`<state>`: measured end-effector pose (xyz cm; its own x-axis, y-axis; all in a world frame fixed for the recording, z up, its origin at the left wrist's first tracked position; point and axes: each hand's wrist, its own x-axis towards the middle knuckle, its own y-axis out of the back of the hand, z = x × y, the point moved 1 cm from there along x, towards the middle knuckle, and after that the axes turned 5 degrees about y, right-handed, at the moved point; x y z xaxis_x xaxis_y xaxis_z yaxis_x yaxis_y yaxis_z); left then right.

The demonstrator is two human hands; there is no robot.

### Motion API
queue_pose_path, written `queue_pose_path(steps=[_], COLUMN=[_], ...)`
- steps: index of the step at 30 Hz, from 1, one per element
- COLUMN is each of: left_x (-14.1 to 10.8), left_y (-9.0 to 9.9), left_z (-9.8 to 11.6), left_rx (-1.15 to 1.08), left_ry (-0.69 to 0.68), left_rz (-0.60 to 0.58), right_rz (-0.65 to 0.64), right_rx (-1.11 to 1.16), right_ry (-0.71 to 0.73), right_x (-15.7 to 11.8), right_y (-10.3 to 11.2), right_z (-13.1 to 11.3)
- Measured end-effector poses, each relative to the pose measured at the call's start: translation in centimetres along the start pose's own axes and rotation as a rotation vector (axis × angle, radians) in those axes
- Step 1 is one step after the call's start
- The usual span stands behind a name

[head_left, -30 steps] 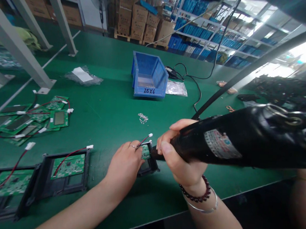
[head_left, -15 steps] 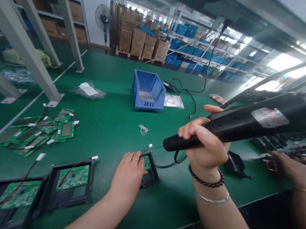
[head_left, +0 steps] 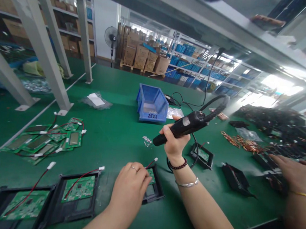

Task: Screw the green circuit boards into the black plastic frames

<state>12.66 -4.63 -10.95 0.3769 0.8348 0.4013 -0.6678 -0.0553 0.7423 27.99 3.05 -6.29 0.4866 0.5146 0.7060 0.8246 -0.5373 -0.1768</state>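
My right hand [head_left: 176,142] is closed around a black electric screwdriver [head_left: 190,124], which tilts down to the left. Its nose is beside a small pile of screws [head_left: 147,141] on the green table; whether a screw is on the bit cannot be made out. With curled fingers, my left hand [head_left: 131,183] grips the left side of a black plastic housing [head_left: 158,185]. Inside that housing lies a green circuit board [head_left: 152,176] with a red-and-black lead ending in a white connector [head_left: 155,159]; my fingers hide part of the board.
Behind the screws stands a blue bin [head_left: 153,116] marked 25X6. More housings with boards [head_left: 79,190] lie at the left, near loose display boards [head_left: 45,137]. Another housing [head_left: 202,156] lies right of my forearm. A co-worker's hand [head_left: 288,171] is at the far right among black parts.
The screwdriver has moved left and away from me, from above the housing to the screw pile. My left hand stays on the housing. The view has tilted and shifted slightly.
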Motion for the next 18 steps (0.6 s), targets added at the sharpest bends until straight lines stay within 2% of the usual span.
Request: queue_pose_path(steps=[5, 10, 13, 18], left_x=[0.6, 0.8, 0.8, 0.7], left_y=[0.0, -0.4, -0.4, -0.2], left_z=[-1.0, -1.9, -1.8, -1.4], left_rx=[-0.048, -0.040, -0.096, -0.163], left_ry=[0.174, 0.147, 0.085, 0.062], left_rz=[0.019, 0.037, 0.035, 0.013], right_rz=[-0.022, -0.090, -0.131, -0.133], right_rx=[0.221, 0.434, 0.452, 0.443], right_ry=[-0.042, -0.101, -0.117, -0.127], right_x=[-0.2, -0.8, -1.2, -1.5], right_y=[0.7, 1.6, 2.2, 2.8], right_z=[-4.7, -9.4, -10.5, -10.7])
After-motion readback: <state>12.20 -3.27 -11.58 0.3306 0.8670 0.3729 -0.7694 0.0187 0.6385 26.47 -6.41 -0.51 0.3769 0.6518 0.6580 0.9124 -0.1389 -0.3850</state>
